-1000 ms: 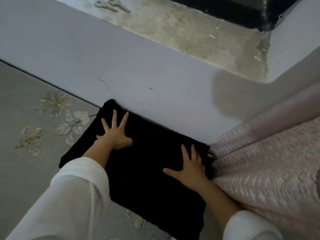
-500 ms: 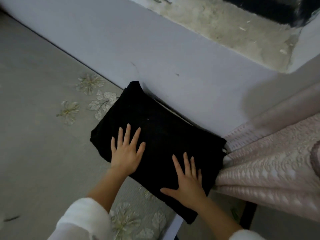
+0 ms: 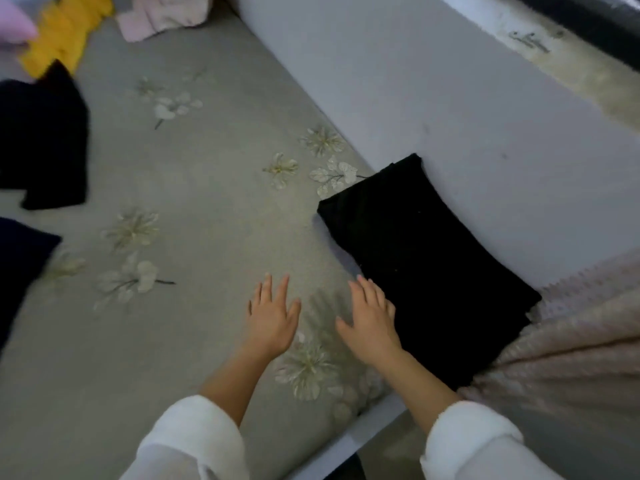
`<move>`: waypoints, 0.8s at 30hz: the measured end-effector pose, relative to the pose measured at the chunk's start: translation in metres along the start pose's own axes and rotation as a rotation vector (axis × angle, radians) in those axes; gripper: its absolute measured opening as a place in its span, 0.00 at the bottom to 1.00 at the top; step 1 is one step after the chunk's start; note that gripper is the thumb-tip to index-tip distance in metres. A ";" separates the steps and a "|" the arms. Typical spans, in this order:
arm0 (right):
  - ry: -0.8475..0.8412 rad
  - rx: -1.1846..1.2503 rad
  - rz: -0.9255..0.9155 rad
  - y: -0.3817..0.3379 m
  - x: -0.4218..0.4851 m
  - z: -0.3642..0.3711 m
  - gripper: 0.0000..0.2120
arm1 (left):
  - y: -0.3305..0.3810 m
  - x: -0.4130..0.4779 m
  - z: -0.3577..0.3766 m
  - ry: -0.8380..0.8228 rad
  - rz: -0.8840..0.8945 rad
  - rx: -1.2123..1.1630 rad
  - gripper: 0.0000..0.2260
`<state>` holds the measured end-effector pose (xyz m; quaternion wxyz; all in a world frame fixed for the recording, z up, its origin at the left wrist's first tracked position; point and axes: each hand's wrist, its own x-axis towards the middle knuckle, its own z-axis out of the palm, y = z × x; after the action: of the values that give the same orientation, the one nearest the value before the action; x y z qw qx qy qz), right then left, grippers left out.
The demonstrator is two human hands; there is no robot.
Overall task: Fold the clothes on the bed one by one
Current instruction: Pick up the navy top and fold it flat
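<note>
A folded black garment [image 3: 422, 258] lies flat on the grey flowered bed sheet [image 3: 194, 202], pushed against the pale wall. My right hand [image 3: 370, 320] hovers open at the garment's near left edge, fingers straight. My left hand [image 3: 272, 317] is open over the bare sheet, just left of it, holding nothing. Unfolded clothes lie at the far left: a black piece [image 3: 45, 140], a dark navy piece [image 3: 20, 265], a yellow one [image 3: 62, 32] and a pale pink one [image 3: 162, 15].
A pink textured blanket [image 3: 568, 341] is bunched at the right, touching the black garment. The bed's near edge [image 3: 360, 434] runs below my forearms. A rough window ledge [image 3: 568, 57] with keys [image 3: 530, 41] sits above the wall.
Both hands have lifted off the folded black garment and drawn back to its left. The view has swung left, bringing the pile of unfolded clothes into sight.
</note>
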<state>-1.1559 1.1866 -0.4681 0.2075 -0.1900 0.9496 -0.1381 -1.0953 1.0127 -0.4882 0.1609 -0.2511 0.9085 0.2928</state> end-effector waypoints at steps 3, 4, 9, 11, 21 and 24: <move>-0.086 -0.050 -0.090 -0.061 -0.016 0.037 0.34 | -0.076 -0.039 -0.027 0.031 -0.115 -0.079 0.25; -0.110 -0.059 -0.114 -0.082 -0.023 0.051 0.34 | -0.103 -0.054 -0.035 0.039 -0.151 -0.105 0.25; -0.256 -0.101 -0.238 -0.191 -0.063 0.133 0.34 | -0.239 -0.134 -0.066 0.104 -0.301 -0.159 0.24; -0.313 -0.137 -0.290 -0.238 -0.074 0.168 0.34 | -0.295 -0.164 -0.076 0.163 -0.354 -0.191 0.23; -0.485 -0.232 -0.488 -0.403 -0.073 0.308 0.34 | -0.520 -0.213 -0.081 0.251 -0.617 -0.283 0.23; -0.521 -0.252 -0.542 -0.435 -0.049 0.332 0.34 | -0.561 -0.190 -0.078 0.289 -0.618 -0.243 0.27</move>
<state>-0.8343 0.7594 -0.5939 0.3727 -0.4863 0.7901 -0.0174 -0.6416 0.6397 -0.5977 0.0807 -0.5698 0.7617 0.2977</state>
